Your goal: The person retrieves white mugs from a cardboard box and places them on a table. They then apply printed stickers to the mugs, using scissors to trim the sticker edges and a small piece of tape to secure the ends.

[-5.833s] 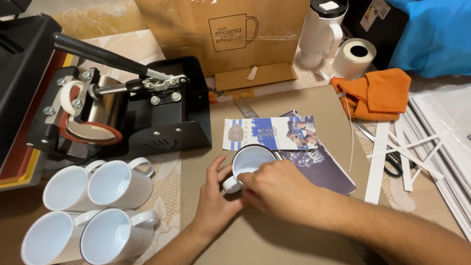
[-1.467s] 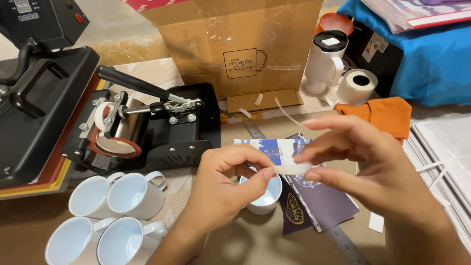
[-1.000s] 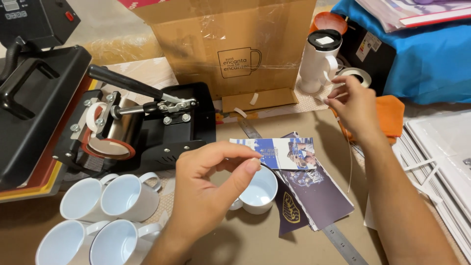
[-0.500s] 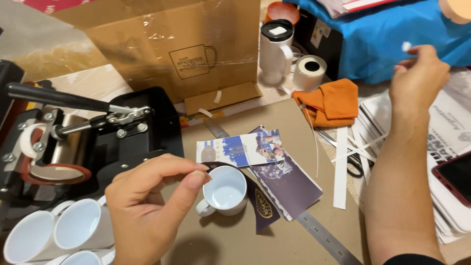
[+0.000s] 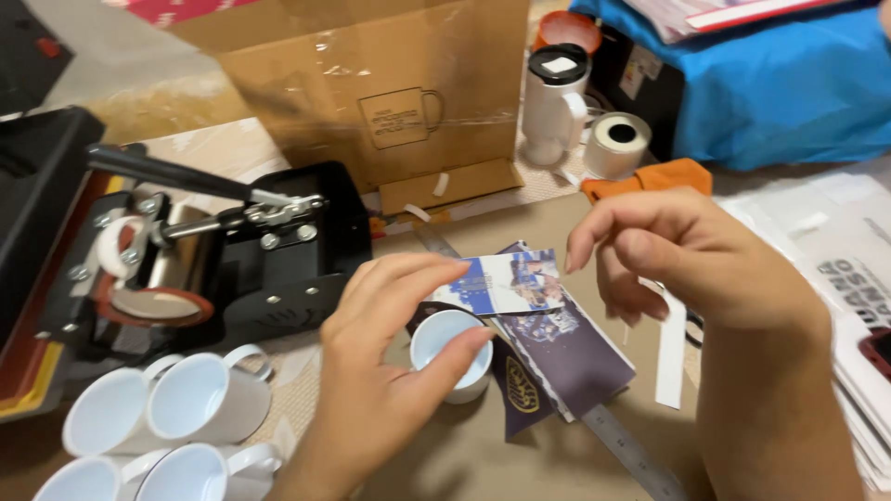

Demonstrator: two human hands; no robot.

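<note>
The left hand (image 5: 385,371) is near the middle of the counter (image 5: 464,455). Its thumb and fingers are curved with a narrow gap, and the thumb tip lies over the rim of a small white mug (image 5: 450,348). I cannot tell if it grips the mug. The mug stands upright on the counter, touching some printed paper strips (image 5: 520,283). The right hand (image 5: 691,269) hovers just beside the strips with its fingers bent down and loose, holding nothing I can see. A metal ruler (image 5: 631,450) lies under the papers. Four more white mugs (image 5: 200,408) sit at the left edge, in front of a black mug press (image 5: 223,260).
</note>
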